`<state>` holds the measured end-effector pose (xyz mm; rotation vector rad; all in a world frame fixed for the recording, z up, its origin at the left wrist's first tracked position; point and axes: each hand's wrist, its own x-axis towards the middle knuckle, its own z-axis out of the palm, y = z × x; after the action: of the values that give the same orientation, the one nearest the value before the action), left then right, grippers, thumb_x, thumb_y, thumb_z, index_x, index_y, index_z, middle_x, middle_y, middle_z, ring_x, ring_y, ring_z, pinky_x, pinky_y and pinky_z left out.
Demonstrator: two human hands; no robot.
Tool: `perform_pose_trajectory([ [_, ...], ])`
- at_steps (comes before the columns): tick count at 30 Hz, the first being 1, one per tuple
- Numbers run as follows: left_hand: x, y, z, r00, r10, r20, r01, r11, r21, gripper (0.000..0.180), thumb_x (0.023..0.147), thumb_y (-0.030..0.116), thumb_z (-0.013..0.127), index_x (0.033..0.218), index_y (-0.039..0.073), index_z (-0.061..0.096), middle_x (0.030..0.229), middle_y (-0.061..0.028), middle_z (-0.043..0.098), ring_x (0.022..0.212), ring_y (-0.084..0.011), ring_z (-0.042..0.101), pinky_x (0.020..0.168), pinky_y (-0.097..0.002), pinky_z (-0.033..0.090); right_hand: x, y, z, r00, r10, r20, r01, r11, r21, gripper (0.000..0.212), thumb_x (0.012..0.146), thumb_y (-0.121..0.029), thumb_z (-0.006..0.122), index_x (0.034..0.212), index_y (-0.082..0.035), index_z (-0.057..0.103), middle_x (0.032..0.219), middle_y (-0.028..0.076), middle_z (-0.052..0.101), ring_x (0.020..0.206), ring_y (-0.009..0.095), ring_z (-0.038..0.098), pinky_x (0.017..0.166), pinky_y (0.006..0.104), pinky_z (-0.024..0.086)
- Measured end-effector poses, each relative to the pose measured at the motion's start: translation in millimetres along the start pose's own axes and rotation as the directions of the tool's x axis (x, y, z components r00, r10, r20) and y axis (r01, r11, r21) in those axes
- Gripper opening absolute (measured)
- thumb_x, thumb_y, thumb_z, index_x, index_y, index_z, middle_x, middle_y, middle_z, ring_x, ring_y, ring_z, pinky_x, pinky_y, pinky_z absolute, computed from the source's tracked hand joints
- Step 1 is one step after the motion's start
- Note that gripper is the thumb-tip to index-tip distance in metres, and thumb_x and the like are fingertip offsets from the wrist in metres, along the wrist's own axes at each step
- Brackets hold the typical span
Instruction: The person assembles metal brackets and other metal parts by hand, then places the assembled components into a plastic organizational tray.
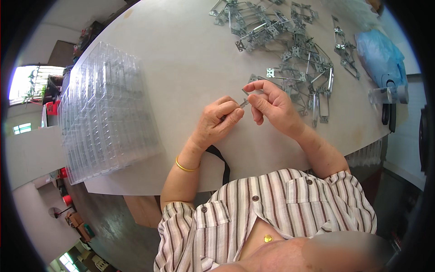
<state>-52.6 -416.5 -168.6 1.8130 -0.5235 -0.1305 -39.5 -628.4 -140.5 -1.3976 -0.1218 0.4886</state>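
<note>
Near the middle of the table, my left hand (pixel 219 119) is closed, its thumb and fingers pinching a small grey metal piece (pixel 244 103). The piece sticks out from the fingertips toward my right hand (pixel 274 108). That hand is bent, with its thumb and index finger curved around the far end of the piece and its other fingers loosely curled. Most of the piece is hidden by my fingers, so its full shape cannot be made out. Just beyond my right hand lies a loose heap of thin metal brackets (pixel 299 56) with rods and punched plates.
A tall stack of clear plastic trays (pixel 106 113) stands at the left of the white table (pixel 181 54). Toward the right edge are a blue plastic bag (pixel 380 54), a clear cylindrical container (pixel 383 95) and a separate strip of brackets (pixel 345 50). A black strap (pixel 221 158) hangs by the near edge.
</note>
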Motion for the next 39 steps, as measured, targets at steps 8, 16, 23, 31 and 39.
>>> perform_pose_trajectory([
  [8,1,3,2,0.999,0.043,0.013,-0.043,0.997,0.062,0.018,0.093,0.011,0.067,0.081,-0.002,0.062,0.077,-0.0083,0.058,0.062,-0.0171,0.050,0.056,-0.0311,0.041,2,-1,-11,0.991,0.105,0.085,-0.101,0.994,-0.052,0.020,0.102,-0.024,0.059,0.106,-0.005,0.058,0.060,-0.005,0.054,0.049,0.004,0.048,0.044,0.0207,0.036],
  [16,-1,-1,2,0.983,0.086,0.164,-0.100,0.992,0.080,0.016,0.093,0.009,0.067,0.082,-0.003,0.063,0.079,-0.0088,0.061,0.064,-0.0166,0.052,0.058,-0.0306,0.041,2,-4,-14,0.998,0.069,-0.012,-0.070,0.996,-0.061,0.014,0.100,-0.023,0.062,0.097,-0.009,0.063,0.064,-0.009,0.052,0.050,-0.001,0.041,0.043,0.0189,0.031],
  [23,-2,5,-5,0.989,-0.129,0.071,0.147,0.880,-0.452,0.033,0.102,0.021,0.053,0.082,-0.003,0.064,0.085,-0.0075,0.063,0.061,-0.0106,0.046,0.054,-0.0252,0.035,6,-5,-19,0.982,-0.082,-0.171,0.086,0.996,0.015,0.016,0.102,-0.025,0.061,0.101,-0.009,0.063,0.066,-0.005,0.055,0.049,0.001,0.043,0.043,0.0190,0.035],
  [31,-1,0,-9,0.966,-0.251,-0.065,0.166,0.791,-0.589,0.033,0.105,0.025,0.053,0.086,0.001,0.067,0.078,-0.0014,0.059,0.062,-0.0069,0.045,0.053,-0.0220,0.033,-1,-4,-7,0.999,0.025,0.037,-0.025,1.000,-0.009,0.018,0.104,-0.023,0.057,0.108,-0.006,0.059,0.067,-0.001,0.056,0.048,0.003,0.046,0.043,0.0196,0.038],
  [39,-3,-5,-7,0.979,-0.193,-0.062,0.143,0.873,-0.467,0.031,0.104,0.022,0.054,0.086,0.001,0.066,0.074,0.0025,0.056,0.060,-0.0054,0.041,0.054,-0.0216,0.033,0,-5,-8,0.995,0.080,0.066,-0.076,0.995,-0.072,0.020,0.104,-0.021,0.055,0.113,-0.003,0.058,0.070,-0.001,0.057,0.051,0.004,0.048,0.045,0.0198,0.040],
])
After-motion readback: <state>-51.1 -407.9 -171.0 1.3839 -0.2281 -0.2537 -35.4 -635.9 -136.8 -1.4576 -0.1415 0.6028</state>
